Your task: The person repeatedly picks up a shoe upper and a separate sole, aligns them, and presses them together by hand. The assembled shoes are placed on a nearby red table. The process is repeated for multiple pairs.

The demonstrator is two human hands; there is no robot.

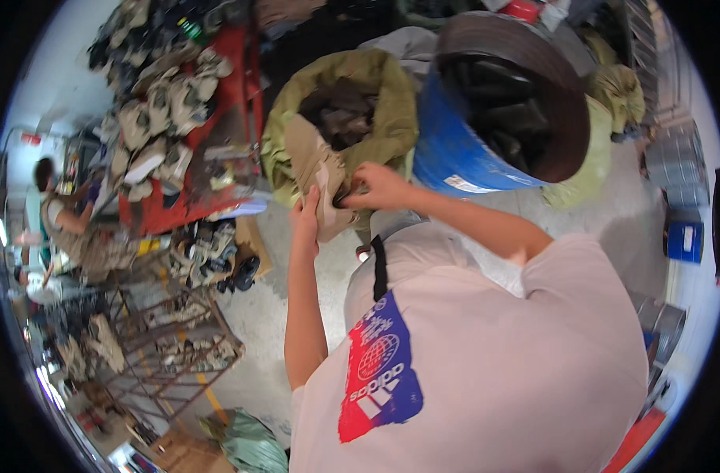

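We see the shoe in front of the near side of the sack, left of the drum. It is tan and matt, long and tapering, with a paler panel along its side. Our left hand is closed around its lower edge, thumb laid along the side. Our right hand has its fingers bent in at the dark opening; we cannot tell whether they pinch anything.

The sack is olive and crinkled, its mouth rolled back around limp dark-brown pieces. The drum is scuffed blue, with a curved brown sheet lining its mouth and smooth, shiny black pieces inside. Its white label is too small to read. Our pale shirt bears a red-and-blue print with a gridded globe and white lettering.
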